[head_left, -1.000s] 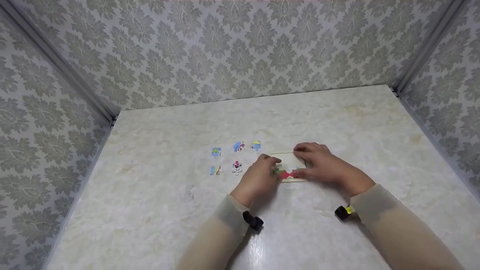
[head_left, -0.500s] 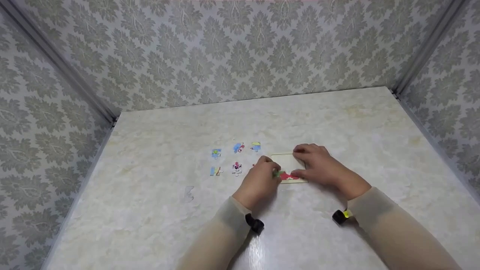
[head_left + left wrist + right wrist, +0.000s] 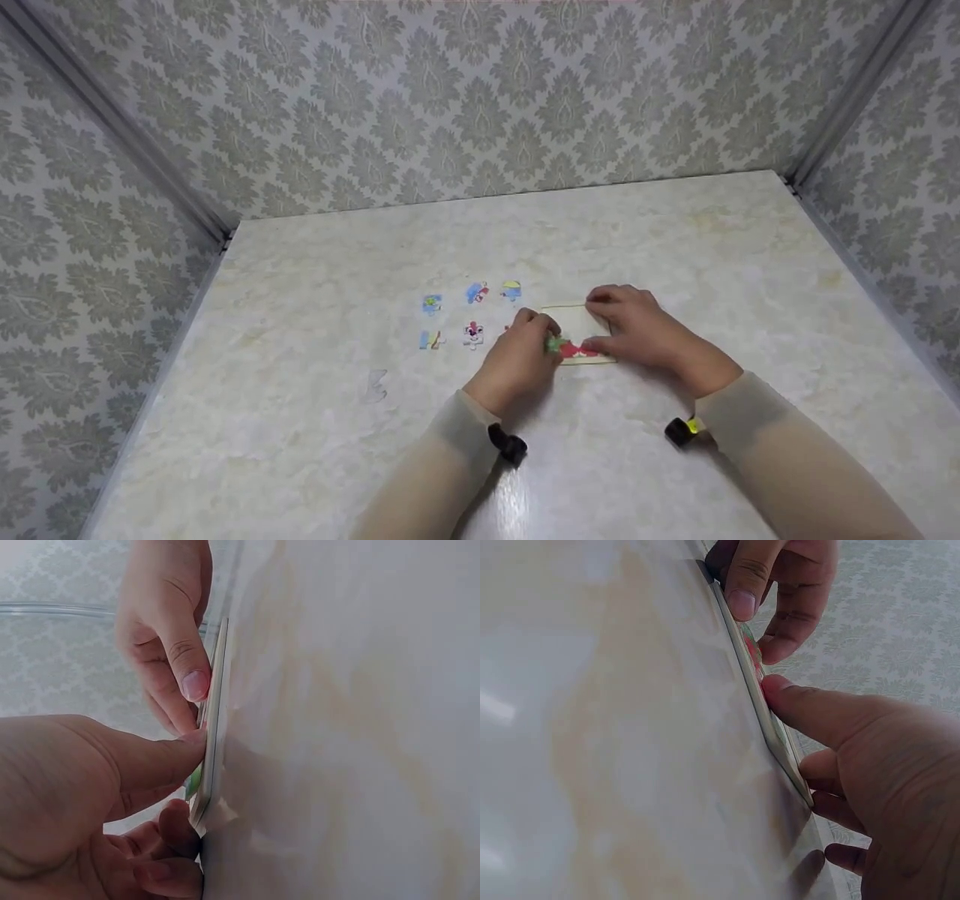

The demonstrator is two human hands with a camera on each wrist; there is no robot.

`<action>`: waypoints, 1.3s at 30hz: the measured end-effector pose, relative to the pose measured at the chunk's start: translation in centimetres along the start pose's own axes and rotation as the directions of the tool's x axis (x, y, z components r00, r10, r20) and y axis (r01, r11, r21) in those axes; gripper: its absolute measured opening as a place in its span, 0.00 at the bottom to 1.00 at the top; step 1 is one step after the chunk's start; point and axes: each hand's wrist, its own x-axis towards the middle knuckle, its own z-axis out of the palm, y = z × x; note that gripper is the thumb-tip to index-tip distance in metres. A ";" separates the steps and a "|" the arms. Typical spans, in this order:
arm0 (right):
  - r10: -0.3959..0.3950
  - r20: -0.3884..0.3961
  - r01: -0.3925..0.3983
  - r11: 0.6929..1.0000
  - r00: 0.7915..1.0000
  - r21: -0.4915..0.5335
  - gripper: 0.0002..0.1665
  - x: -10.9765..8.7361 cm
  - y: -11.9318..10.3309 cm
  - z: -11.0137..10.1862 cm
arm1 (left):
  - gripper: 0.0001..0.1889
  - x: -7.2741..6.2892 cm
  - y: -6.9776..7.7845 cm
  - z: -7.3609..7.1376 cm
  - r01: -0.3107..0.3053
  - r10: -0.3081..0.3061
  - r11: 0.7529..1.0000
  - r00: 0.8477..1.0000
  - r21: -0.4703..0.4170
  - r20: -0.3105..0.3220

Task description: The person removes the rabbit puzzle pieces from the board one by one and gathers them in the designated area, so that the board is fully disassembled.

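Note:
A shallow puzzle tray (image 3: pixel 581 324) lies on the table, with red puzzle pieces (image 3: pixel 571 350) along its near edge. At its near left corner my left hand (image 3: pixel 516 358) pinches a green puzzle piece (image 3: pixel 555 343) between thumb and fingers; some of the piece is hidden behind them. My right hand (image 3: pixel 643 330) holds the tray's right side, fingers at the far right corner and side, its thumb (image 3: pixel 780 684) pressing the red piece. In the left wrist view the tray (image 3: pixel 217 690) shows edge-on between both hands.
Left of the tray, loose puzzle pieces lie in two rows, among them a blue-and-yellow one (image 3: pixel 511 290), a blue-and-red one (image 3: pixel 477 292) and a white-and-red one (image 3: pixel 473 334). A pale, irregular flat scrap (image 3: pixel 376 385) lies nearer. Patterned walls (image 3: pixel 480 97) border the table.
Both hands stay almost in place at the tray. The left fingers shift slightly, and more of the green piece shows beside them now. The loose pieces have not moved.

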 end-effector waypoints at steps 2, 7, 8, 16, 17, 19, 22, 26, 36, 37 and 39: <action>0.003 -0.002 -0.003 1.000 1.000 0.003 0.41 0.0 0.1 -0.2 | 0.15 0.1 0.1 0.0 -0.009 0.009 1.000 1.000 -0.002 0.001; 0.002 -0.011 -0.002 1.000 1.000 -0.005 0.42 0.0 0.2 -0.5 | 0.16 0.3 0.2 -0.3 -0.023 0.023 1.000 1.000 -0.003 0.009; 0.002 -0.013 -0.002 1.000 1.000 -0.004 0.42 0.0 0.2 -0.5 | 0.17 0.3 0.2 -0.4 -0.025 0.025 1.000 1.000 -0.001 0.011; 0.020 0.005 -0.020 1.000 1.000 0.007 0.43 0.0 0.3 -0.8 | 0.19 0.7 0.2 -0.5 -0.029 0.030 0.999 0.999 -0.017 0.025; 0.021 0.005 -0.021 1.000 1.000 0.004 0.42 0.0 0.3 -0.9 | 0.19 0.8 0.2 -0.5 -0.031 0.032 0.999 0.999 -0.022 0.023; 0.017 0.004 -0.017 1.000 1.000 -0.004 0.42 0.0 0.4 -0.9 | 0.19 0.9 0.3 -0.6 -0.041 0.041 0.999 0.999 -0.030 0.014; 0.016 0.004 -0.016 1.000 1.000 0.000 0.42 0.0 0.5 -1.1 | 0.19 1.0 0.3 -0.9 -0.051 0.051 0.998 0.999 -0.044 0.002; 0.008 0.011 -0.008 1.000 1.000 -0.001 0.42 0.3 0.4 -1.1 | 0.20 0.8 0.1 -1.7 -0.064 0.064 0.996 0.998 -0.061 -0.012; 0.026 0.010 -0.026 1.000 1.000 -0.003 0.42 0.3 -0.1 -0.1 | 0.21 -2.2 -3.3 -4.1 -0.056 0.064 0.971 0.998 -0.235 0.026; 0.029 0.013 -0.029 1.000 1.000 0.000 0.43 0.2 -0.1 -0.1 | 0.21 -2.7 -3.9 -4.4 -0.046 0.054 0.970 0.998 -0.241 0.029; 0.028 0.012 -0.028 1.000 1.000 0.012 0.43 0.1 -0.1 0.0 | 0.21 -3.9 -5.0 -4.9 -0.038 0.044 0.967 0.999 -0.252 0.019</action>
